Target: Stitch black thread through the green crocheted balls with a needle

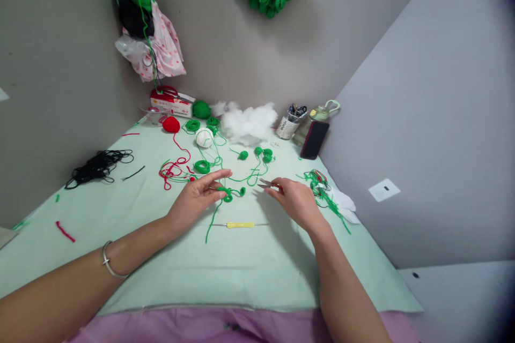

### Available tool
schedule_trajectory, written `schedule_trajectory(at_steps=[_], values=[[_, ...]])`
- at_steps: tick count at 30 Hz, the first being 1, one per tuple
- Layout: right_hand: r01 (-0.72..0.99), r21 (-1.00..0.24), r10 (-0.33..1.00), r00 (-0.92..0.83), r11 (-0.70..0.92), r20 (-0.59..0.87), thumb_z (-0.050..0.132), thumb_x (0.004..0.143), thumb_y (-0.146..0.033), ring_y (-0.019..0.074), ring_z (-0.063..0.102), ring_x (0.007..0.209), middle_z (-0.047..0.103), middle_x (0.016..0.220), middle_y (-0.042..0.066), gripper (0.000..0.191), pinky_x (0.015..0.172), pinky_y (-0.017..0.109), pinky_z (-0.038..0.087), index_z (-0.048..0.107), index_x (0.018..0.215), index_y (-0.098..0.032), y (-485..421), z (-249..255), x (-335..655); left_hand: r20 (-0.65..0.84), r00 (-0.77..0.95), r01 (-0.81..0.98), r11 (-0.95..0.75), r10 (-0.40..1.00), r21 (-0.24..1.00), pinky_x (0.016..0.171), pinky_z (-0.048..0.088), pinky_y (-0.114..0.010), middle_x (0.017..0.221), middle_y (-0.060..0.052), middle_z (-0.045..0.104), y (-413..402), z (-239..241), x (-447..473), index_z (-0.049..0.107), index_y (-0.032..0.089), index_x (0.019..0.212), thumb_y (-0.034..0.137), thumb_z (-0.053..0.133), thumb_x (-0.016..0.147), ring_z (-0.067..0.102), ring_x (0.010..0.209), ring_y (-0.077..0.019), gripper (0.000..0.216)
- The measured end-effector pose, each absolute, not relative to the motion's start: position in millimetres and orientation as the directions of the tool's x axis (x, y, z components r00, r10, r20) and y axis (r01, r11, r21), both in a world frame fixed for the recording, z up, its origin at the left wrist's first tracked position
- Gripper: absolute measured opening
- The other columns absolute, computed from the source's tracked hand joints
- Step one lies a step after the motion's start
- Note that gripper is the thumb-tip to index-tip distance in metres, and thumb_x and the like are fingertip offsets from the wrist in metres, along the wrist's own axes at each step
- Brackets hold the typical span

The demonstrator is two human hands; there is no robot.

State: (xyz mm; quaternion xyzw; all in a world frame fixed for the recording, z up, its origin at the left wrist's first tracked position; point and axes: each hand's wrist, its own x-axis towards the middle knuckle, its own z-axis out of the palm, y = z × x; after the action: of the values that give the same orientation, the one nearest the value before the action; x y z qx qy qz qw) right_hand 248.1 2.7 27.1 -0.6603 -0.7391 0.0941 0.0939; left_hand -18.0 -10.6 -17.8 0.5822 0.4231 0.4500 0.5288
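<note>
In the head view my left hand [197, 195] pinches the edge of a small green crochet piece [227, 194] between thumb and curled fingers, its index finger stretched out above. A green yarn tail hangs down from the piece onto the table. My right hand [295, 198] grips small scissors [265, 183], their blades parted and pointing left at the green piece, a short way apart from it. Below both hands lies a crochet hook [240, 224] with a yellow handle. Small green crocheted balls [243, 155] with trailing yarn rest beyond the hands.
White stuffing [249, 122] is heaped at the back. A red yarn ball [171, 125] and black yarn [98, 167] lie left. Yarn scraps [322, 187], a propped phone [315, 140] and a pen cup [287, 125] are right. A polka-dot bag [167, 45] hangs back left.
</note>
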Motion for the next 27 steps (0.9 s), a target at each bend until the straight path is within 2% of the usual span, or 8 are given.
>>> schedule_trajectory(at_steps=[4,6,8,14,19,24,27], values=[[0.736,-0.648,0.947,-0.313,0.195,-0.070,0.056,0.095,-0.054,0.0129,0.044,0.064,0.058,0.073,-0.001,0.037,0.062,0.027,0.031,0.072,0.096,-0.020,-6,33,237,0.056,0.286,0.005,-0.060,0.956,0.998,0.097,0.048,-0.034,0.133,-0.003,0.065,-15,-18,-15,0.065,0.029,0.134,0.033,0.072,0.084,0.059,0.099,-0.0176,0.051],[0.614,-0.765,0.901,-0.420,0.196,-0.106,0.056,0.095,-0.054,0.0117,0.040,0.064,0.052,0.071,-0.002,0.040,0.060,0.026,0.030,0.071,0.093,-0.018,-10,33,229,0.039,0.311,-0.003,-0.040,0.950,0.999,0.094,0.048,-0.034,0.113,-0.004,0.069,-17,-18,-14,0.063,0.028,0.136,0.033,0.073,0.084,0.060,0.095,-0.0177,0.054],[0.545,-0.819,0.872,-0.473,0.178,-0.125,0.056,0.095,-0.055,0.0110,0.037,0.064,0.046,0.069,-0.003,0.042,0.059,0.026,0.028,0.069,0.090,-0.016,-11,30,223,0.018,0.331,-0.012,-0.015,0.944,1.000,0.090,0.048,-0.033,0.096,-0.002,0.066,-19,-18,-12,0.062,0.026,0.138,0.032,0.073,0.083,0.060,0.089,-0.0173,0.057],[0.468,-0.871,0.832,-0.535,0.147,-0.147,0.056,0.095,-0.056,0.0099,0.031,0.061,0.037,0.065,-0.004,0.045,0.056,0.027,0.023,0.069,0.088,-0.013,-11,21,217,-0.011,0.370,-0.034,0.025,0.929,0.999,0.082,0.046,-0.029,0.089,0.000,0.058,-21,-17,-9,0.062,0.024,0.137,0.029,0.073,0.081,0.056,0.084,-0.0152,0.057],[0.439,-0.887,0.839,-0.529,0.141,-0.128,0.055,0.094,-0.055,0.0093,0.028,0.060,0.034,0.063,-0.005,0.046,0.056,0.027,0.022,0.065,0.078,-0.013,-13,19,211,-0.018,0.390,-0.039,0.036,0.921,0.999,0.079,0.045,-0.029,0.086,0.001,0.058,-22,-16,-9,0.063,0.025,0.136,0.029,0.073,0.082,0.056,0.083,-0.0149,0.056],[0.437,-0.891,0.862,-0.491,0.119,-0.126,0.055,0.094,-0.054,0.0094,0.028,0.059,0.034,0.062,-0.005,0.044,0.055,0.027,0.022,0.067,0.081,-0.014,-11,19,213,-0.023,0.393,-0.034,0.040,0.919,0.999,0.076,0.046,-0.028,0.085,0.001,0.058,-21,-16,-9,0.061,0.023,0.138,0.030,0.073,0.081,0.056,0.079,-0.0142,0.058],[0.479,-0.864,0.836,-0.530,0.155,-0.144,0.055,0.095,-0.054,0.0102,0.033,0.061,0.040,0.065,-0.004,0.042,0.057,0.026,0.026,0.068,0.087,-0.015,-8,24,223,-0.031,0.388,-0.007,0.037,0.921,0.999,0.075,0.048,-0.029,0.088,0.000,0.062,-17,-19,-11,0.057,0.023,0.142,0.033,0.074,0.082,0.059,0.078,-0.0153,0.063]])
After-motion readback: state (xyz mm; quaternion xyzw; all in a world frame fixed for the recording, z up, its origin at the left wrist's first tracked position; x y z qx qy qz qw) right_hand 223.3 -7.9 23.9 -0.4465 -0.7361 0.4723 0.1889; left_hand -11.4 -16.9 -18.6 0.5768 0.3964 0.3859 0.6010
